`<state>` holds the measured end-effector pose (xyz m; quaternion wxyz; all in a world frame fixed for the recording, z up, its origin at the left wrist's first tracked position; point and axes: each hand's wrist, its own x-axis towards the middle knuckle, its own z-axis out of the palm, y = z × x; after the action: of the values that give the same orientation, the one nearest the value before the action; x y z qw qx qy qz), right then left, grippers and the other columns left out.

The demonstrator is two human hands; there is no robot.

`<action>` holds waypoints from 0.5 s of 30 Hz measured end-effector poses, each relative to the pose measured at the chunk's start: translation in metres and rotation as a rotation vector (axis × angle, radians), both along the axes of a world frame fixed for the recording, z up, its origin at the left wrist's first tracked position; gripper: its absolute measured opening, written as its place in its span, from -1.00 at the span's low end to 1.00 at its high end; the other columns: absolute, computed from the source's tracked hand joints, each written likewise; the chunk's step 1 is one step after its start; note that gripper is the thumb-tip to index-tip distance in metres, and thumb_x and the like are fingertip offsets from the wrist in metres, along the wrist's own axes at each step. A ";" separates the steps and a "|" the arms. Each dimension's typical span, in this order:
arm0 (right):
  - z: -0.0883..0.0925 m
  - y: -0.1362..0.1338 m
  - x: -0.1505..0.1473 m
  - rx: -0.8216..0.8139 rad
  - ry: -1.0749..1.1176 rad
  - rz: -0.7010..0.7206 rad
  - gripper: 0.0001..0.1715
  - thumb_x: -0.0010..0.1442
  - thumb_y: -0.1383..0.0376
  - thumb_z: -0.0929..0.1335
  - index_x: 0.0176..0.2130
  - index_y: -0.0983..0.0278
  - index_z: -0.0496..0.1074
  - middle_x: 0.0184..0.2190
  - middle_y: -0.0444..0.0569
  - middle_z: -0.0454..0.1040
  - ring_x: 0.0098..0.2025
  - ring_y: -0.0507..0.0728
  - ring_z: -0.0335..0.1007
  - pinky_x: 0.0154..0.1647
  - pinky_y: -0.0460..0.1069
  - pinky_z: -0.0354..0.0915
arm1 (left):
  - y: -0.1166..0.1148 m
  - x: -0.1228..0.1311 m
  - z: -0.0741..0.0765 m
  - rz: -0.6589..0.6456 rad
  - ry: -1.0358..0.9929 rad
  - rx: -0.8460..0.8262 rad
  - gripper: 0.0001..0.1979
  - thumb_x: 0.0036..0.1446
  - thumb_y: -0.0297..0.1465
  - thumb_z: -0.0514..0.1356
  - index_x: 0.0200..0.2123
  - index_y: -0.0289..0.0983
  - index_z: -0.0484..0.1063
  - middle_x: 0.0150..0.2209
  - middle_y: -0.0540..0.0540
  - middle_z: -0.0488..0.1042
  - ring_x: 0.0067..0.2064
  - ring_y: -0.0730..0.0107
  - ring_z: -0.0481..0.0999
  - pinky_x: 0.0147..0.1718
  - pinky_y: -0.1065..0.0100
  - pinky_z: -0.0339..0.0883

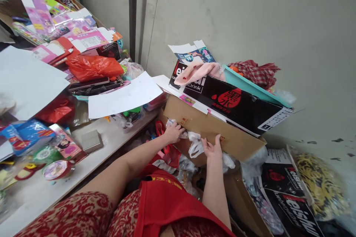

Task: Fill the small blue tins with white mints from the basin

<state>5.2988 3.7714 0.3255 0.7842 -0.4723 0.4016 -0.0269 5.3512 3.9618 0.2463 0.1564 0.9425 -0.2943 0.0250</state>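
My left hand (174, 133) is at the opening of a brown cardboard box (200, 122), its fingers curled on crinkled clear plastic (171, 122). Right of it hangs a white plastic bag (194, 143) with looped handles, in front of the box's side. My right hand (213, 149) is turned palm up with thumb and fingers apart. Its fingertips are close to the white bag and the cardboard; whether they touch is hard to tell. Below my hands lie red items (171, 155) and more clear plastic (189, 164).
A black printed carton (217, 96) with a turquoise tray (256, 85) and cloths stands above the box. To the left, a table (111, 137) carries papers, a red bag (93, 67), tape rolls and scissors (29, 172). More cartons (292, 200) and a yellow-black bundle (319, 185) are at right.
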 end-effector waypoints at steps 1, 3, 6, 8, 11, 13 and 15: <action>0.001 0.000 -0.001 0.001 -0.005 -0.014 -0.46 0.23 -0.08 0.21 -0.09 0.31 0.29 -0.11 0.17 0.36 0.05 0.16 0.38 -0.26 -0.09 0.49 | -0.002 0.000 0.002 -0.010 0.002 0.003 -0.45 -0.03 -0.33 0.23 0.10 -0.19 0.35 -0.05 -0.24 0.40 0.03 -0.06 0.22 -0.07 0.00 0.11; 0.002 0.000 -0.002 0.011 -0.011 -0.048 -0.46 0.20 -0.05 0.27 -0.08 0.34 0.30 -0.11 0.17 0.38 0.04 0.15 0.39 -0.24 -0.11 0.48 | -0.007 -0.003 0.004 -0.017 0.002 -0.004 -0.59 0.05 -0.38 0.16 0.01 -0.20 0.42 -0.11 -0.24 0.43 0.00 -0.02 0.25 -0.04 -0.01 0.08; 0.004 -0.002 -0.004 0.008 -0.010 -0.076 -0.46 0.19 0.02 0.32 -0.05 0.41 0.30 -0.08 0.20 0.38 0.04 0.15 0.40 -0.24 -0.15 0.47 | -0.019 -0.017 0.003 0.004 -0.006 -0.055 -0.56 0.13 -0.33 0.09 0.10 -0.26 0.34 0.02 -0.27 0.38 0.07 -0.01 0.23 0.03 -0.03 0.05; 0.004 -0.003 -0.005 -0.007 0.001 -0.093 -0.46 0.20 0.07 0.33 -0.03 0.45 0.29 -0.05 0.23 0.36 0.04 0.16 0.40 -0.24 -0.17 0.46 | -0.032 -0.028 -0.004 -0.068 -0.006 -0.087 -0.46 0.12 -0.26 0.12 0.18 -0.21 0.24 0.19 -0.24 0.25 0.16 -0.01 0.17 0.10 -0.08 0.00; 0.004 -0.004 -0.005 -0.031 0.015 -0.103 -0.43 0.20 0.09 0.34 0.02 0.48 0.26 0.01 0.28 0.32 0.03 0.18 0.41 -0.22 -0.15 0.46 | -0.055 -0.039 -0.018 -0.233 0.013 -0.092 -0.53 0.06 -0.31 0.19 0.09 -0.01 0.34 0.27 -0.08 0.16 0.23 0.02 0.12 0.14 -0.20 -0.07; 0.006 -0.003 -0.004 -0.038 0.026 -0.100 -0.40 0.21 0.11 0.34 0.05 0.51 0.23 0.05 0.33 0.29 0.03 0.20 0.42 -0.19 -0.14 0.46 | -0.067 -0.040 -0.026 -0.277 0.018 -0.058 -0.58 0.03 -0.40 0.21 -0.01 0.03 0.43 0.27 -0.02 0.17 0.25 0.00 0.10 0.12 -0.25 -0.06; 0.008 -0.003 -0.003 -0.040 0.036 -0.098 -0.40 0.22 0.14 0.34 0.08 0.53 0.22 0.07 0.37 0.26 0.03 0.20 0.42 -0.20 -0.14 0.46 | -0.074 -0.038 -0.031 -0.305 0.019 -0.007 -0.56 -0.01 -0.45 0.22 -0.03 0.04 0.44 0.29 0.00 0.14 0.27 -0.04 0.05 0.09 -0.26 -0.04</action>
<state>5.2957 3.7688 0.3331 0.7648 -0.4682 0.4377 -0.0647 5.3137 3.8874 0.2157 0.1645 0.8865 -0.4325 -0.0070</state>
